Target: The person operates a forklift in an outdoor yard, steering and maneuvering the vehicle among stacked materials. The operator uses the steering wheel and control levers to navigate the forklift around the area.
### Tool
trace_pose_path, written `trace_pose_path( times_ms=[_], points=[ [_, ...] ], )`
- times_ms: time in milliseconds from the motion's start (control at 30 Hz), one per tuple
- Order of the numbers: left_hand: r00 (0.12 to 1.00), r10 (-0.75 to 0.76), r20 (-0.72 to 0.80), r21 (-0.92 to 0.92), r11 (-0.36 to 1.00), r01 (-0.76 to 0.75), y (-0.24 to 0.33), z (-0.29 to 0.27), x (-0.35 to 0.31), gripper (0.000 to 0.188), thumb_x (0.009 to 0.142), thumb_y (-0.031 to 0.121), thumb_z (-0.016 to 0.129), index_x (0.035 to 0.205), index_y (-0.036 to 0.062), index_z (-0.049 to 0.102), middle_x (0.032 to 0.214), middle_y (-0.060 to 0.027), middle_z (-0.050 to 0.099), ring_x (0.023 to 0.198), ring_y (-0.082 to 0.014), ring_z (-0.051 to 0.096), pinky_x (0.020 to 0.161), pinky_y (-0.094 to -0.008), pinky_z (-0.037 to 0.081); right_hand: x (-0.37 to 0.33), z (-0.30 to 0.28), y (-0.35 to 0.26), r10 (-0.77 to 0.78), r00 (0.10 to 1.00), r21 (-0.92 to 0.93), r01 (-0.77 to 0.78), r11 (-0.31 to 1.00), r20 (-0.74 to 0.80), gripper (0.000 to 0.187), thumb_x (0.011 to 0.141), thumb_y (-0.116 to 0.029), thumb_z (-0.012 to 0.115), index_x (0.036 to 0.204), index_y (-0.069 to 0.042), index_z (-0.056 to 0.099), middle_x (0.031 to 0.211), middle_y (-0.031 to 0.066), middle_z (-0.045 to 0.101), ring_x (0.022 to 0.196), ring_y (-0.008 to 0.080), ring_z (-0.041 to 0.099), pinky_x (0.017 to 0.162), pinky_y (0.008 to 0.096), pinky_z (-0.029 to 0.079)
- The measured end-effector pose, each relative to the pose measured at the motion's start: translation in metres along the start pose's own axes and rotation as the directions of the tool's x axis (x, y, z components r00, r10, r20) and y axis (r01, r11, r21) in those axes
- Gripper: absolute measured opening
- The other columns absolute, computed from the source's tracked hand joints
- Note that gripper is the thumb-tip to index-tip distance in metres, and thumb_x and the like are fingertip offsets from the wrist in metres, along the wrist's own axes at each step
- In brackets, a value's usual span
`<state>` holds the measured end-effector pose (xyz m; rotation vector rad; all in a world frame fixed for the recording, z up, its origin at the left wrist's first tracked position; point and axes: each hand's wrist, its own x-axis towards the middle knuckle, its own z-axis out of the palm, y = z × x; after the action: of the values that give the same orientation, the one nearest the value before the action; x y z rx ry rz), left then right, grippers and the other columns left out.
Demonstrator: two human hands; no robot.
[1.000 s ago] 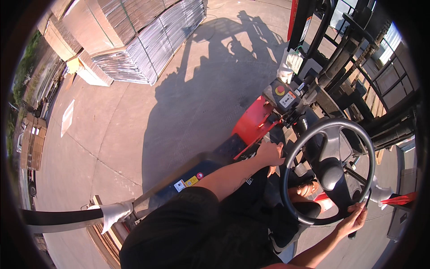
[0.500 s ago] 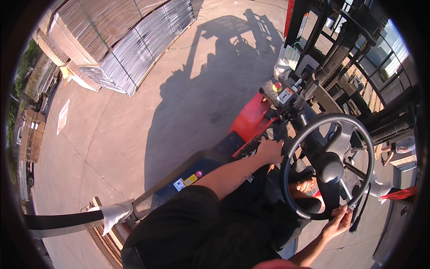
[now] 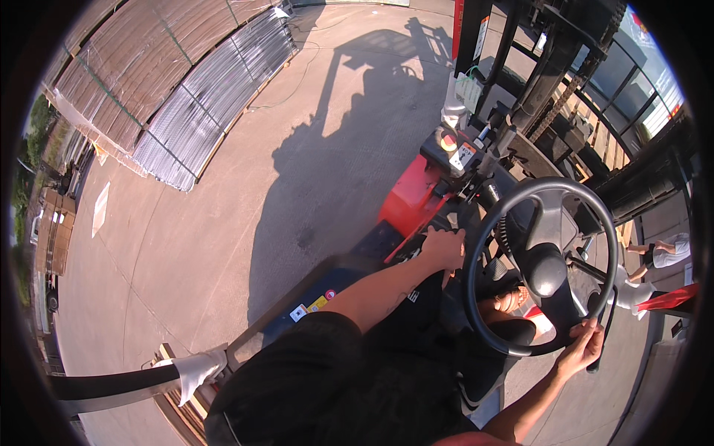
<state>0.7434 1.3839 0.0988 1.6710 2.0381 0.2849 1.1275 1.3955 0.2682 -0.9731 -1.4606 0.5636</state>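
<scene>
A black steering wheel (image 3: 503, 341) of a forklift stands before me at the right. My right hand (image 3: 584, 346) grips its lower right rim, fingers closed round it. A black lever (image 3: 611, 316) sticks out beside that hand and partly hides behind it. My left hand (image 3: 445, 249) lies over my knee in dark clothing, just left of the wheel, its fingers draped forward and holding nothing that I can see. Below the wheel a sandalled foot (image 3: 509, 301) shows through the spokes.
Wrapped stacks of flat boards (image 3: 216, 97) stand on the concrete at far left. The forklift's mast (image 3: 547, 82) rises at far right, next to a red body panel (image 3: 409, 197). Another person (image 3: 666, 253) is at the right edge. Cartons (image 3: 56, 230) stand at the left edge.
The steering wheel has turned anticlockwise, and my right hand has moved with it, up and rightward. The board stacks have shifted left in view. My left hand stays on the knee.
</scene>
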Motion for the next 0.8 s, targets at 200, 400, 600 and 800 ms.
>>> trace_pose_path(
  times_ms=[200,400,600,800],
  points=[
    [0.999,-0.030,-0.012,-0.048,0.998,0.030,0.144,-0.006,0.171,0.101,0.096,0.088,0.060,0.149,0.0021,0.061,0.127,-0.0259,0.081,0.125,-0.0438,0.077,0.116,-0.0747,0.043,0.243,-0.055,0.137,0.079,0.995,0.048,-0.082,0.995,0.062,0.030,0.118,-0.026,0.069,0.097,-0.005,0.070,0.074,-0.0018,0.059,0.067,0.0061,0.051,0.063,0.0245,0.040],
    [0.998,-0.064,-0.019,-0.069,0.996,0.062,0.433,0.074,0.348,0.096,0.097,0.086,0.059,0.151,0.0069,0.060,0.128,-0.0231,0.081,0.125,-0.0432,0.076,0.116,-0.0737,0.044,0.497,-0.251,0.320,0.073,0.996,0.185,-0.082,0.979,0.054,0.024,0.116,-0.019,0.073,0.098,-0.003,0.070,0.082,0.0003,0.066,0.066,0.0051,0.054,0.062,0.0242,0.046],
    [0.990,0.051,-0.134,-0.046,0.997,-0.058,0.762,0.177,0.562,0.085,0.093,0.086,0.065,0.124,0.0080,0.079,0.114,-0.0237,0.081,0.112,-0.0460,0.078,0.100,-0.0567,0.058,0.769,-0.475,0.485,0.013,1.000,0.105,-0.013,0.994,-0.004,0.032,0.116,-0.027,0.074,0.093,-0.004,0.071,0.077,-0.0022,0.063,0.065,0.0048,0.053,0.061,0.0232,0.040],
    [0.982,0.158,-0.099,0.136,0.980,-0.144,1.040,0.166,0.753,0.054,0.086,0.059,0.082,0.105,0.0078,0.083,0.103,-0.0205,0.083,0.106,-0.0443,0.078,0.095,-0.0569,0.058,1.102,-0.603,0.551,-0.019,0.998,-0.002,0.019,1.000,0.052,0.038,0.114,-0.030,0.076,0.084,-0.007,0.070,0.069,-0.0050,0.063,0.063,0.0027,0.053,0.060,0.0240,0.038]
  ],
)
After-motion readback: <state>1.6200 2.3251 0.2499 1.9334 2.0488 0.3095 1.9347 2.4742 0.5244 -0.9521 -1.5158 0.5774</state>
